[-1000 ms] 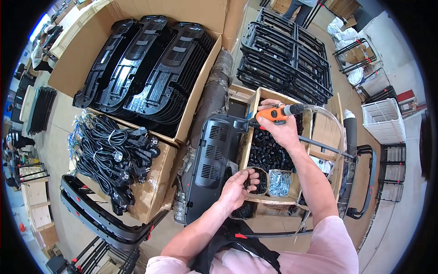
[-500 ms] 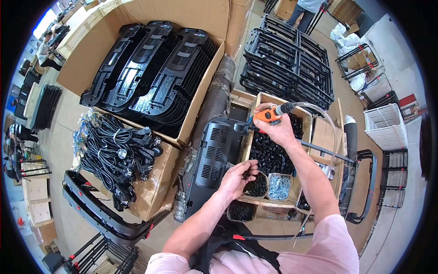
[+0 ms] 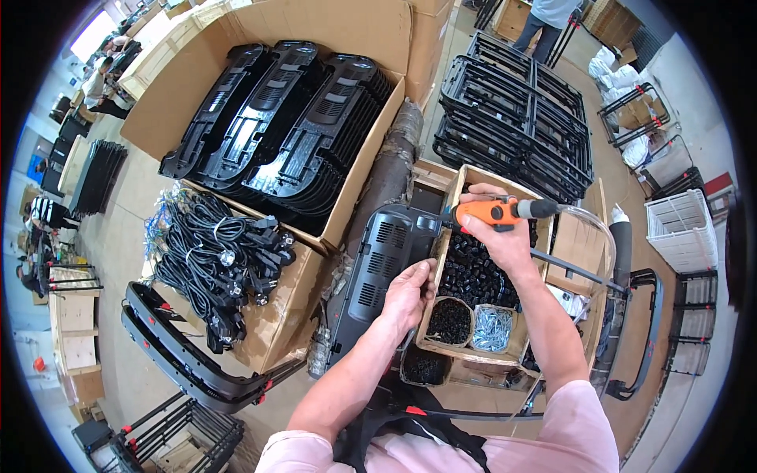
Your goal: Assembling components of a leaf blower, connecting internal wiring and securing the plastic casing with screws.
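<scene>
My right hand (image 3: 505,236) grips an orange pneumatic screwdriver (image 3: 487,211), which has a clear hose at its dark rear end. Its tip points left, at the upper right edge of a vented black plastic cover (image 3: 382,268). Beside that cover's right edge is my left hand (image 3: 410,293), fingers curled together; whatever they hold is hidden. A wooden parts box (image 3: 514,356) stands just to the right, filled with small black plastic parts (image 3: 470,272). Small dark screws (image 3: 449,322) and silvery screws (image 3: 492,328) sit in two tubs at its near end.
A large carton (image 3: 322,246) of stacked black covers (image 3: 272,150) stands at the far left. Bundled power cords (image 3: 217,260) lie on a cardboard box nearer me. Black metal frames (image 3: 516,118) are piled beyond the parts box. A padded roll (image 3: 382,165) runs beside the cover.
My left hand has moved from above the tub of dark screws up to the cover's right edge. The screwdriver stays at the cover's upper right. The whole view has shifted slightly.
</scene>
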Demonstrator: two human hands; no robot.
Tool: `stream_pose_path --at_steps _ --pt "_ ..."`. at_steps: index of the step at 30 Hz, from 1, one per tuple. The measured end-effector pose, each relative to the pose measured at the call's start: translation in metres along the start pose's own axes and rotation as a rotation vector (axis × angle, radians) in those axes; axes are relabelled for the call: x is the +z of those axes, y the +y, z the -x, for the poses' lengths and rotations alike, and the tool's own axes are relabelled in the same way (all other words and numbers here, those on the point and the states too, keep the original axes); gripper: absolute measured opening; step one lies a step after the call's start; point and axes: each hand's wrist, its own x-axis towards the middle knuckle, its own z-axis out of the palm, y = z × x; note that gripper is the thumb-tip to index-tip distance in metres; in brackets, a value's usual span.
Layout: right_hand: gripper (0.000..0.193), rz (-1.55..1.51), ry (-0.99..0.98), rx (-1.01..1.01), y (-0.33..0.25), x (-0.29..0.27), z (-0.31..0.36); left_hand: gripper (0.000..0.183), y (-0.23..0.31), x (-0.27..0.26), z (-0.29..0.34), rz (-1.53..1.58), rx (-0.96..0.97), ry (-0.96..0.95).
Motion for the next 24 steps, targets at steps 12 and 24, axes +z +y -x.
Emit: stream_pose_path --at_steps 12,24 --pt "0.054 -0.067 0.005 0.069 -0.016 0.01 0.037 0.024 0.031 0.021 -0.04 0.427 -0.064 -0.025" --pt "0.055 -0.032 -0.014 0.068 -0.016 0.021 0.029 0.023 0.038 0.014 -0.047 0.478 -0.095 -0.111"
